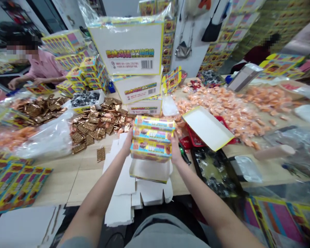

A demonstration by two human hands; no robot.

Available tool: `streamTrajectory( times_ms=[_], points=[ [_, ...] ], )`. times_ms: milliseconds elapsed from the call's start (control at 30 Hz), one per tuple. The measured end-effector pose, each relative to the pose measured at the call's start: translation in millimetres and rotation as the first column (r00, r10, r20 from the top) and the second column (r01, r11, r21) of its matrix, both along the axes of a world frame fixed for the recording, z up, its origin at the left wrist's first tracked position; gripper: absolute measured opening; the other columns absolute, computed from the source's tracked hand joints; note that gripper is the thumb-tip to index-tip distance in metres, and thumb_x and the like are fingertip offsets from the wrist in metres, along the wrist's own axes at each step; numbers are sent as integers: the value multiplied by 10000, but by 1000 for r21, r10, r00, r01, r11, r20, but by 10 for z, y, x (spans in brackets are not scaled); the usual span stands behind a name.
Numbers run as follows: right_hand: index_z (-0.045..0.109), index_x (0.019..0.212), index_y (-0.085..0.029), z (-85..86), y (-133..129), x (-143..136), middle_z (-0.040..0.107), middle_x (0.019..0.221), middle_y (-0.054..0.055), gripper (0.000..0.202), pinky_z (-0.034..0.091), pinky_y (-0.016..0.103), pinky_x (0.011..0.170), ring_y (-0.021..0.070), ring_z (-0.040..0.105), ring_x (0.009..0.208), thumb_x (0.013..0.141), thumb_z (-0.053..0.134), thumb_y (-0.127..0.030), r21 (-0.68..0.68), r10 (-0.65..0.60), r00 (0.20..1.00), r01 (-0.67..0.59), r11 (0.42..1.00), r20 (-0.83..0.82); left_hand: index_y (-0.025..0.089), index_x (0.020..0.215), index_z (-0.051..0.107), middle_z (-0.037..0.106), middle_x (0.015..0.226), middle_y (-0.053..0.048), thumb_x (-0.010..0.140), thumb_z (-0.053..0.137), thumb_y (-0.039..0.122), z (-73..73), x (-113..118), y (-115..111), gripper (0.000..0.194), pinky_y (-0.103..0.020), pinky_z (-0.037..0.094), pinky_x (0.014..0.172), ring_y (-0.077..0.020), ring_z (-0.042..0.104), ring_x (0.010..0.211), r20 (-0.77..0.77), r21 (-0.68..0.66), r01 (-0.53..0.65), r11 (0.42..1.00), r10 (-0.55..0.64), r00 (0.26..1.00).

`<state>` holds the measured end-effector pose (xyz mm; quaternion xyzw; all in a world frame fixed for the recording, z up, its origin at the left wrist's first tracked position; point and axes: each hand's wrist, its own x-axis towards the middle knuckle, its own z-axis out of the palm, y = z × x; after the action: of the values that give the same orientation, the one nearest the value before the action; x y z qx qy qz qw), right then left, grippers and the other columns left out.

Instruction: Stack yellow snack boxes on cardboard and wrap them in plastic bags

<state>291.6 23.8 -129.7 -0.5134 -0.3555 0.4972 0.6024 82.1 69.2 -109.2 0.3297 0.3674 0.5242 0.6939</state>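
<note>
Boxes clasped between left hand and right hand by open white tray; even pressure from both sides should keep them together.

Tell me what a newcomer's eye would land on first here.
Probably the tall stack of white, yellow-edged cartons in clear plastic, towering at the centre back. Next, the broad spread of orange plastic-wrapped pieces to its right and the heap of shiny gold packets to its left. Front and centre, the left hand and right hand hold a stack of small yellow-and-blue cardboard boxes between them.
</note>
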Motion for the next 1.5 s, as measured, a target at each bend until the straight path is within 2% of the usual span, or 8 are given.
streamTrajectory(
  times_ms=[300,433,600,733,1267,1367,1433,1500],
  points=[
    [361,1465,-137,-557,-686,196,410,1478,205,681,315,567,1136,331,347,1407,907,486,-506,129,-137,668,62,990,731,182,1216,599,631,1309,-142,852,500,689,-1098,-244,-641,632,-493,432,1075,-324,558,1263,-318,-68,-125,990,97,943],
    [644,1128,-206,-345,-1239,44,676,1038,112,253,486,404,949,246,604,1068,924,506,-262,229,-36,340,-545,807,940,203,1133,575,617,1230,-137,949,393,530,-1207,-334,-1253,417,-536,361,1098,-300,520,1257,-639,143,-398,906,392,662],
    [648,1128,-142,-560,-1265,-413,693,1077,146,313,508,362,897,255,646,1032,913,422,-171,-462,603,104,-544,700,791,189,1188,611,648,1248,-125,845,614,248,-1572,-282,-1908,348,-526,388,1069,-307,567,1203,-973,226,467,855,174,153],
    [483,1401,-69,-689,-1054,-710,587,1339,213,559,439,386,1049,296,575,1225,850,468,-161,-581,719,41,-557,593,694,188,1058,667,699,1187,-91,877,570,100,-1758,-386,-2217,224,-420,487,947,-238,655,1057,-977,84,604,793,184,-107],
    [686,1203,-193,-749,-1202,-848,627,1322,135,499,434,446,1088,303,559,1267,761,461,-133,-546,645,-209,-746,381,735,210,1295,587,620,1349,-123,901,570,209,-1656,-485,-2809,394,-462,467,1056,-284,584,1231,-992,112,446,888,78,95],
    [729,931,-244,-471,-1177,-1197,744,967,87,303,547,386,857,269,696,931,871,436,-289,-580,745,-218,-770,265,631,221,1467,403,479,1492,-141,907,510,303,-1489,-986,-2823,575,-499,346,1163,-291,421,1394,-936,185,33,982,166,312],
    [707,859,-250,-223,-973,-1698,740,866,58,372,542,364,770,253,690,825,925,393,-438,-510,779,-158,-830,228,606,192,1412,446,472,1480,-185,916,465,377,-1191,-1685,-2796,530,-549,313,1161,-330,421,1383,-829,184,-548,816,429,360],
    [701,903,-234,64,-678,-2443,741,915,66,405,526,383,810,268,682,872,918,398,-503,-379,750,-48,-883,277,660,183,1322,502,467,1469,-190,866,568,470,-737,-2606,-2783,543,-510,276,1179,-348,413,1381,-606,116,-952,282,780,157]
  ],
)
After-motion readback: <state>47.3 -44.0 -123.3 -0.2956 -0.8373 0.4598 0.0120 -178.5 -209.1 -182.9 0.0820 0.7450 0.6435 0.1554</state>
